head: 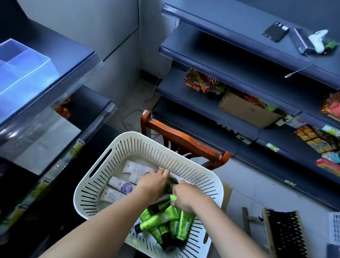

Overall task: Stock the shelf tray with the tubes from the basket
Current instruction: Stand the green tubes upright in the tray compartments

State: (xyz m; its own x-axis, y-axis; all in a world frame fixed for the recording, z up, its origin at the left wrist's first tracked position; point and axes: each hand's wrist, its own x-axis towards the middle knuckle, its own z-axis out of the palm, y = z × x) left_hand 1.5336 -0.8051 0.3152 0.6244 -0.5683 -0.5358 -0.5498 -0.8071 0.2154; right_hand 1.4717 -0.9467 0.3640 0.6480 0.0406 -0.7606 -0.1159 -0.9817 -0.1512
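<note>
- Head view is showing a cream slotted plastic basket (184, 166) with rounded corners sitting on a brown wooden chair (181, 139).
- Three smooth white plastic tubes (120, 185) are lying side by side on its left half; a heap of glossy green plastic tubes with black caps (158, 221), too tangled to count, is filling the near right.
- Left hand (154, 182) and right hand (186, 196) are both reaching in with curled fingers, pinching green tubes.
- A clear acrylic compartmented tray (16, 80) is resting on the blue metal shelf (75, 50) at the left, well apart from the basket.
</note>
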